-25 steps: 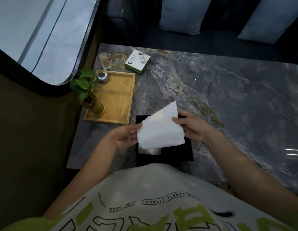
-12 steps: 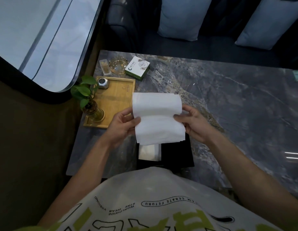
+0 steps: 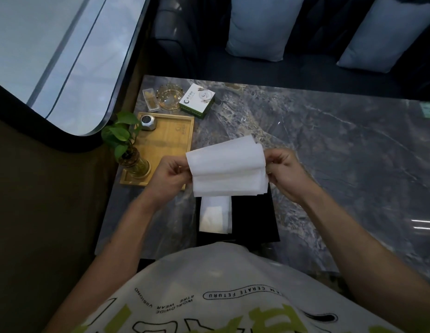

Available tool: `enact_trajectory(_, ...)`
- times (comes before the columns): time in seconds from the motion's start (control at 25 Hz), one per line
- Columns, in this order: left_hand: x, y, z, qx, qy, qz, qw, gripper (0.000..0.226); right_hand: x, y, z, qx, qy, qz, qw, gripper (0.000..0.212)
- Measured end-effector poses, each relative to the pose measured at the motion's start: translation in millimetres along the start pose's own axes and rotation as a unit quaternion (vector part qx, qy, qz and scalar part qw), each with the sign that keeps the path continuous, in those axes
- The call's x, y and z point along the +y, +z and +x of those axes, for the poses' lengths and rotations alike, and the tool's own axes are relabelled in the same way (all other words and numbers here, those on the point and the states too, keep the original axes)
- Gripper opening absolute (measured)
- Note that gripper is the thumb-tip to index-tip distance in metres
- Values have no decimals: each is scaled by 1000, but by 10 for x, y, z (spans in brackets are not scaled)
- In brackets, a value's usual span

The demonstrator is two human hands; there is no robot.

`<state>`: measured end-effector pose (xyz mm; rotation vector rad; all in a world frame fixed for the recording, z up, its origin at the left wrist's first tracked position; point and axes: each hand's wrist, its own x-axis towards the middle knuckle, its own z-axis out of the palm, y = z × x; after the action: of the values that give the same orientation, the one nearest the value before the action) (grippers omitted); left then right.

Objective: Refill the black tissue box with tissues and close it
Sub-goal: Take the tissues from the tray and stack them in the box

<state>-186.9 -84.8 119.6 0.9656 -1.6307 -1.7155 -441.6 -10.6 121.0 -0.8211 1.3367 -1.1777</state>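
Note:
A white stack of tissues (image 3: 227, 169) hangs in the air above the table, folded over so its top layers curl back. My left hand (image 3: 169, 173) pinches its left edge and my right hand (image 3: 285, 173) pinches its right edge. Directly below lies the black tissue box (image 3: 253, 219), open, near the table's front edge. A smaller white tissue pack (image 3: 215, 216) rests in the box's left part. The box's far end is hidden behind the held tissues.
A wooden tray (image 3: 169, 140) at the left holds a small plant in a glass vase (image 3: 131, 155) and a metal object (image 3: 148, 121). Behind it stand a glass ashtray (image 3: 168, 97) and a green-white box (image 3: 197, 100). The marble table (image 3: 329, 150) stretches right; cushions lie beyond.
Both hands lifted the tissue stack higher off the box and spread it wide. Its upper layers folded over toward me. More of the open box and the inner pack now shows.

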Motion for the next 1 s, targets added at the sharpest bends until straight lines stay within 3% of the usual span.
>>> enact_trajectory(0.2, 152, 5, -7, -10, 72, 50, 996, 51, -60, -6, -25, 17, -56, -36, 998, 46)
enact_trajectory(0.36, 257, -16, -34, -17, 119, 146, 982, 64, -146, -23, -32, -3, -108, -94, 990, 47)
enact_trajectory(0.56, 296, -8, -40, -15, 134, 185, 973, 64, -164, 30, -54, -2, -81, -29, 996, 39)
enact_trajectory(0.8, 217, 39, -72, 11, 105, 138, 985, 58, -185, 69, -86, -6, -27, 88, 996, 25)
enact_trajectory(0.88, 179, 45, -85, 2, 96, 111, 989, 57, -132, 59, -109, -8, -56, 37, 998, 15)
enact_trajectory(1.0, 146, 61, -127, -22, 58, 49, 997, 53, -71, 19, -137, -1, -79, -70, 994, 41)
